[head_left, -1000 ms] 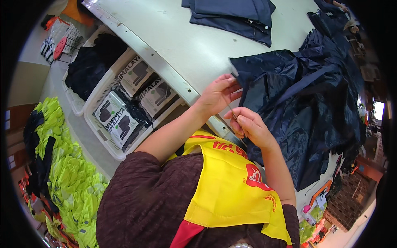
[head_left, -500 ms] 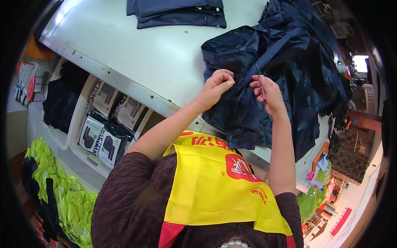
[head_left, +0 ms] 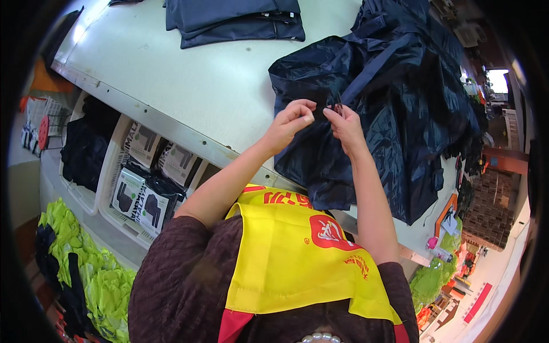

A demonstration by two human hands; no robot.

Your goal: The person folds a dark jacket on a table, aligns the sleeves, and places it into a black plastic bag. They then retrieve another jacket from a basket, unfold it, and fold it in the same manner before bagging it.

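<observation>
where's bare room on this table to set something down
The widest bare patch of tabletop lies between the folded navy stack, the metal edge and the spread navy garment. A sliver also shows right of the garment. Crowded: the garment's side, with the left hand and right hand over it.

A pale, smooth-topped table [head_left: 217, 86] is being edged along its near side by a metal strip [head_left: 171, 117] dotted with small holes. The right part of the top is being covered by a crumpled, glossy navy garment [head_left: 389, 131], whose folds are being spread down to the near edge. Well back from that edge, apart from the garment and to its left, a stack of folded navy pieces [head_left: 234, 20] is being carried flat. Toward the left corner, bright light is being reflected by the bare top.
</observation>
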